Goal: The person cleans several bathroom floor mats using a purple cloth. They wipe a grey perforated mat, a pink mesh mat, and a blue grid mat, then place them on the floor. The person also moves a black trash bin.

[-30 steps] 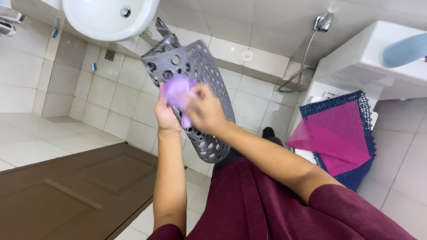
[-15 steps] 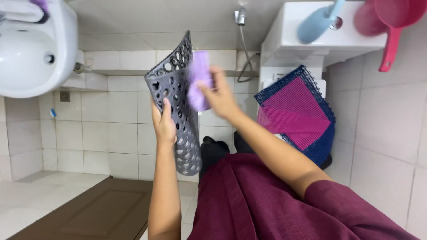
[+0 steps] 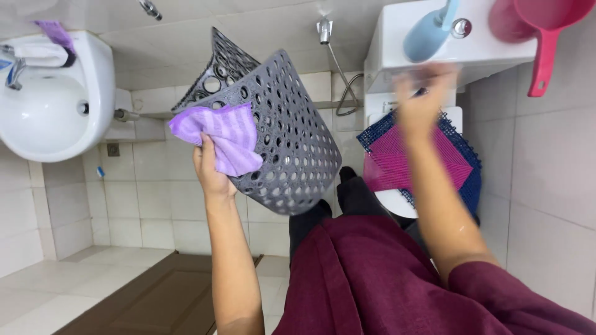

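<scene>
Gripping a gray perforated basket w/ a purple striped cloth pinched against its rim, the left hand has fingers curled tight round both; cloth sits bunched on top of the knuckles, draping over the basket's edge just above the palm. Basket is tilted, its open mouth up and left of the hand, its rounded holed side bulging out to the hand's right and below.

Right hand is raised, well apart from the basket, off to its right. It's motion-blurred, so fingers look loosely spread w/ nothing in them, but can't tell for sure. Right behind it: white toilet tank w/ a light blue brush-like item and a pink dipper on top. Just below that hand, a stack of magenta & navy mats lies on the toilet lid.

Far left of the left hand: white sink, w/ a white cloth and another purple cloth on its rim.
</scene>
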